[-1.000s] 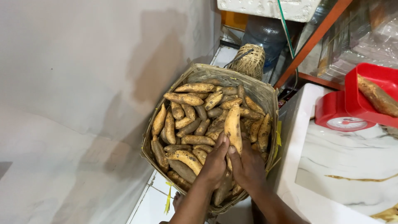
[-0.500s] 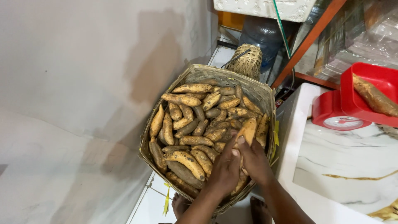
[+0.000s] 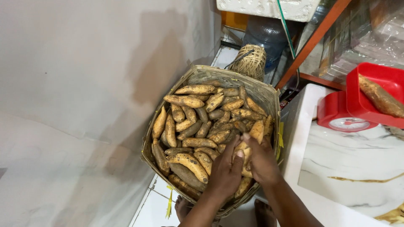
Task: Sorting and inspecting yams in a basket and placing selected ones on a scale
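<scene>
a woven basket (image 3: 269, 98) on the floor brims with sweet potatoes (image 3: 191, 143). at its near right edge the left hand (image 3: 225, 174) and right hand (image 3: 263, 162) close together on one tuber (image 3: 256, 131), its long axis rising up and away from the fingers, the right hand nearer.

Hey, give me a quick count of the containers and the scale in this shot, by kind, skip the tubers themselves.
Large woven basket full of tubers: 1
Small woven basket: 1
Water jug: 1
Red scale with red tray: 1
White foam box: 1
Total: 5
</scene>
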